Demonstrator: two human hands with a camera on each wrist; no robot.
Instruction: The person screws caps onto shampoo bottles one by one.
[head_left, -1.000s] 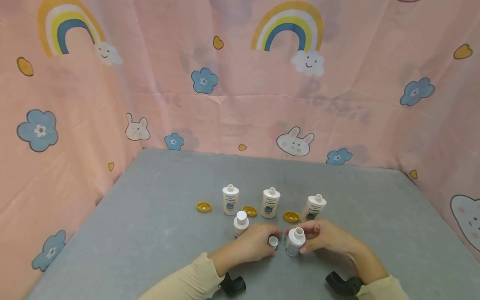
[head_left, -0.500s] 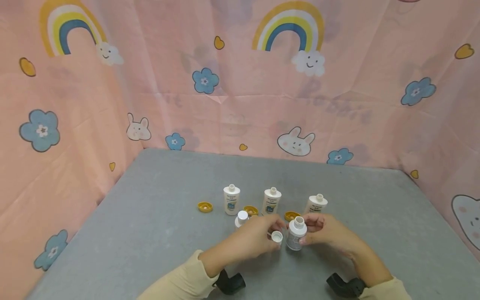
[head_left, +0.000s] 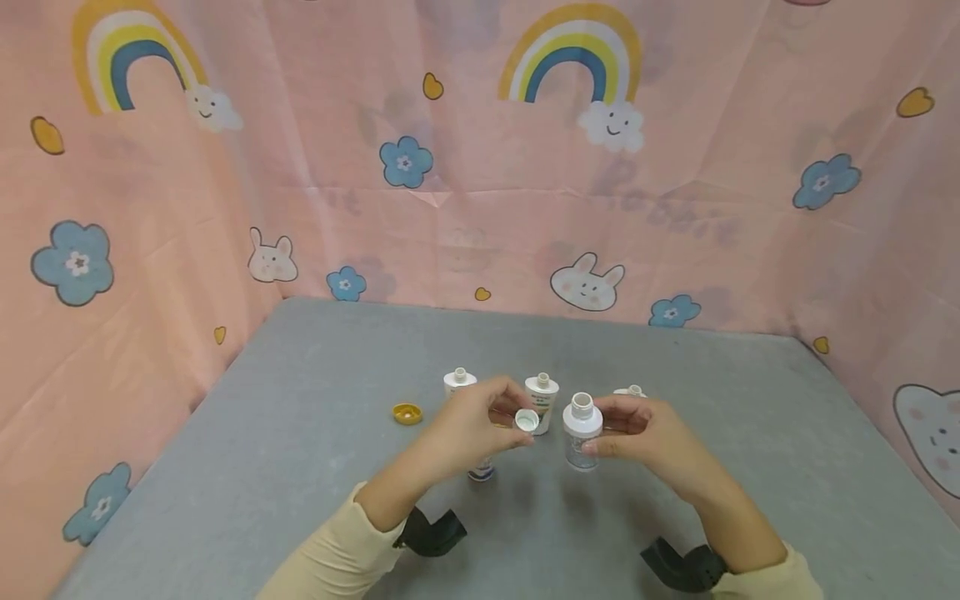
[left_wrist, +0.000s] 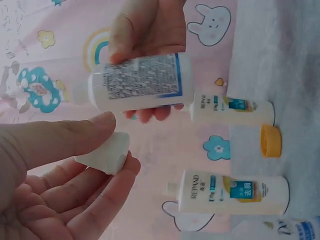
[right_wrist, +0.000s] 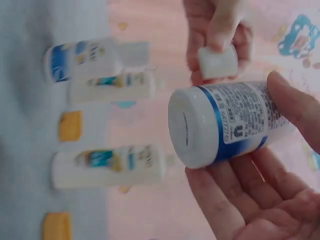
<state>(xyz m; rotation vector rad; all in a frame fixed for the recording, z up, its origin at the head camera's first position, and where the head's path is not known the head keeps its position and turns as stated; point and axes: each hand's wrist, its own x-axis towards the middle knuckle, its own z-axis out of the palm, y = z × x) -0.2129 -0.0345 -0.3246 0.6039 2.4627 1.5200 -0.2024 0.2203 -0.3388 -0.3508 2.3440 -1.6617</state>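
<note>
My left hand (head_left: 467, 427) pinches a white bottle cap (head_left: 527, 421) between thumb and fingers, its hollow side facing up toward the head camera. In my right hand (head_left: 651, 433) is a white bottle (head_left: 582, 432) with an uncovered neck, held upright above the table. The right wrist view shows that bottle's base and blue-edged printed label (right_wrist: 240, 112), with the thumb on one side and fingers on the other. Cap and bottle are apart, side by side. A second white bottle (right_wrist: 82, 60), with its cap on, stands on the table, mostly hidden behind my left hand in the head view.
Behind my hands stand three flatter shampoo bottles without caps: a left one (head_left: 460, 379), a middle one (head_left: 542, 402) and a right one (head_left: 630, 390) largely covered by my right hand. A yellow cap (head_left: 407, 414) lies on the grey table (head_left: 337, 367). Patterned pink cloth (head_left: 480, 208) hangs behind.
Both hands have risen off the table and moved away from me, the left carrying the cap and the right the bottle. The gap between cap and bottle has widened.
</note>
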